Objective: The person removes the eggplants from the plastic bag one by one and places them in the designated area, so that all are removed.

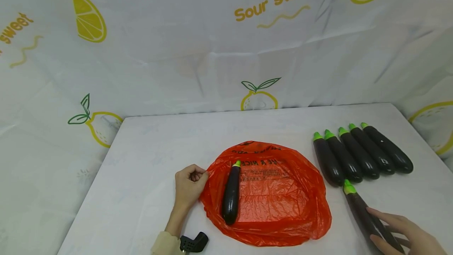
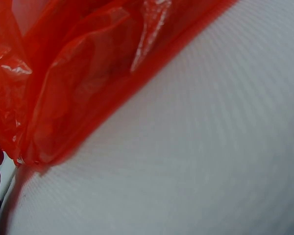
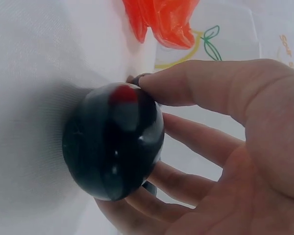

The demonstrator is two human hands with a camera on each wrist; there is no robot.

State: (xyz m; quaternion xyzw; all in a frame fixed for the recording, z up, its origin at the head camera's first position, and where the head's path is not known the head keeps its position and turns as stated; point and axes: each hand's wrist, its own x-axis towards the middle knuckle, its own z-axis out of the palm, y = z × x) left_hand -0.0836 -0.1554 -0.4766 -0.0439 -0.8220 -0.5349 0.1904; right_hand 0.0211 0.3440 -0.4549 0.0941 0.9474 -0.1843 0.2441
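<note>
My left hand (image 1: pixel 191 184) pinches the left rim of a red plastic bag (image 1: pixel 272 207), which lies spread open on the table. In the left wrist view, the crumpled edge of the bag (image 2: pixel 78 88) fills the upper left, with my fingertips at the left border. One dark eggplant (image 1: pixel 231 198) with a green stem lies inside the bag, toward its left side. At the lower right, my right hand (image 1: pixel 407 231) grips another eggplant (image 1: pixel 364 211), its green stem pointing away. The right wrist view shows this eggplant's (image 3: pixel 112 147) rounded end between thumb and fingers.
Several more eggplants (image 1: pixel 354 154) lie side by side in a slanted row at the right of the white table (image 1: pixel 152 148). The held eggplant's stem overlaps the row's near end. A lemon-printed cloth (image 1: pixel 170 50) hangs behind the table.
</note>
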